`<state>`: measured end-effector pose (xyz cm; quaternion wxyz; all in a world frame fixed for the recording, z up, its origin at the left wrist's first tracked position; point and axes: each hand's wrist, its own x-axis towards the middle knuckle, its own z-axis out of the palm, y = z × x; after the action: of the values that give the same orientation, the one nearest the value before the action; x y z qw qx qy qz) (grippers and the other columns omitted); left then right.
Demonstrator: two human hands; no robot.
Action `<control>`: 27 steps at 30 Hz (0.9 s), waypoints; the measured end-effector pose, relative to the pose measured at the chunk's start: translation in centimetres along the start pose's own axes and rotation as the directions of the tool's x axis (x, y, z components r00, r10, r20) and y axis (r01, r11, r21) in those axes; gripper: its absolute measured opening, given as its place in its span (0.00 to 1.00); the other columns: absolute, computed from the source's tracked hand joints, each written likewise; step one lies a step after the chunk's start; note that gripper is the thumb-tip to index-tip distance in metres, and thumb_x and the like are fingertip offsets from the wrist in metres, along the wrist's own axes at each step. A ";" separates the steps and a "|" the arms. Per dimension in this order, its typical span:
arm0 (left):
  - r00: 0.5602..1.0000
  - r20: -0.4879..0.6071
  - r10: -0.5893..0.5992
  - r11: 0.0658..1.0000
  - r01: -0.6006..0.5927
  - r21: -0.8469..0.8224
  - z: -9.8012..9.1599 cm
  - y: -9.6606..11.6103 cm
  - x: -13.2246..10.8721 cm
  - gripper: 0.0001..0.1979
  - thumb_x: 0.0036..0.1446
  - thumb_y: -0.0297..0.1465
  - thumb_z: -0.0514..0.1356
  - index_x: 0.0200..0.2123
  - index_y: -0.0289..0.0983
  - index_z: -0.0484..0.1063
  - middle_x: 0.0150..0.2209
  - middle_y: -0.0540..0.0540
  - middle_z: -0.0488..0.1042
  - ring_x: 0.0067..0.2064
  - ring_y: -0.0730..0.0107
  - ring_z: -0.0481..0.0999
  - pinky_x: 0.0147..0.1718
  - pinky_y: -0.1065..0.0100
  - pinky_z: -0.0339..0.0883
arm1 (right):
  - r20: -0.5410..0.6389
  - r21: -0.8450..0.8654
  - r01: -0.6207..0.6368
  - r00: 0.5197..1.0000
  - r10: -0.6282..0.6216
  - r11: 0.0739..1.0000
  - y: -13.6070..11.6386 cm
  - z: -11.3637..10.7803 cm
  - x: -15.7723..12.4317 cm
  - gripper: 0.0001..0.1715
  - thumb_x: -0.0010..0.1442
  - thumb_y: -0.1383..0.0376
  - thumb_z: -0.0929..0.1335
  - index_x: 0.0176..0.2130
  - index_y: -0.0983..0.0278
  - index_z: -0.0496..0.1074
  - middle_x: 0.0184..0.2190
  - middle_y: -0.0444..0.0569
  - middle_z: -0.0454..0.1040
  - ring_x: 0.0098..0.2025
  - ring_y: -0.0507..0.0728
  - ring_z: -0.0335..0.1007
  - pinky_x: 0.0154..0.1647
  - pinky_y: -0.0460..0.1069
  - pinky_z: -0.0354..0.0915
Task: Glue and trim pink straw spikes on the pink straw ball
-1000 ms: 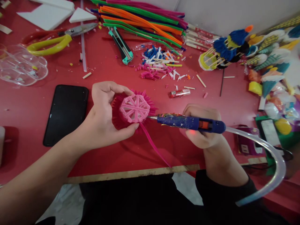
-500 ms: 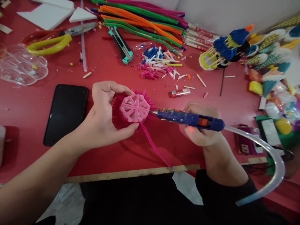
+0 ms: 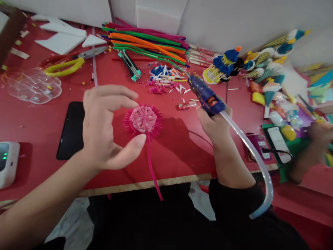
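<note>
A round pink craft piece [image 3: 143, 119] with a spoked top and fringed edge lies on the red table, a magenta strip [image 3: 151, 166] trailing from it past the front edge. My left hand [image 3: 109, 128] is open at its left side, fingers and thumb apart, the thumb tip close to the strip's upper end. In my right hand [image 3: 217, 126] is a dark blue glue gun [image 3: 205, 95], raised to the right of the piece with its nozzle pointing up and left. A long clear glue stick [image 3: 249, 152] curves out of its back.
Behind lie pipe cleaners [image 3: 148, 43], a cutter [image 3: 130, 66], coloured scraps [image 3: 166, 78] and a lighter [image 3: 186, 105]. Scissors [image 3: 65, 66] and a black phone [image 3: 71, 132] are left. Figures [image 3: 226, 64] stand back right; another person's hand [image 3: 321, 133] shows at far right.
The glue gun has moved away from the pink piece, up and to the right. My left fingers have loosened from the piece, and the strip hangs straighter. The view has shifted.
</note>
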<state>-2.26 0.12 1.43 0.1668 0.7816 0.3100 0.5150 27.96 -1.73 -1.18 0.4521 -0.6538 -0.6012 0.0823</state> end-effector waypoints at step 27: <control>0.622 0.682 -0.385 0.425 0.775 -0.467 8.4 10.7 -1.6 0.15 0.72 0.36 0.51 0.48 0.35 0.75 0.29 0.51 0.73 0.28 0.72 0.70 0.32 0.67 0.67 | -0.095 -0.412 0.334 0.910 -0.404 0.848 -2.6 -0.8 -0.1 0.30 0.72 0.58 0.58 0.69 0.60 0.62 0.47 0.60 0.75 0.54 0.73 0.75 0.55 0.71 0.65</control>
<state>8.24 -8.46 3.07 0.7066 0.5800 0.2852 0.2880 26.62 -2.51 1.02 0.3731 -0.6064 -0.6773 -0.1854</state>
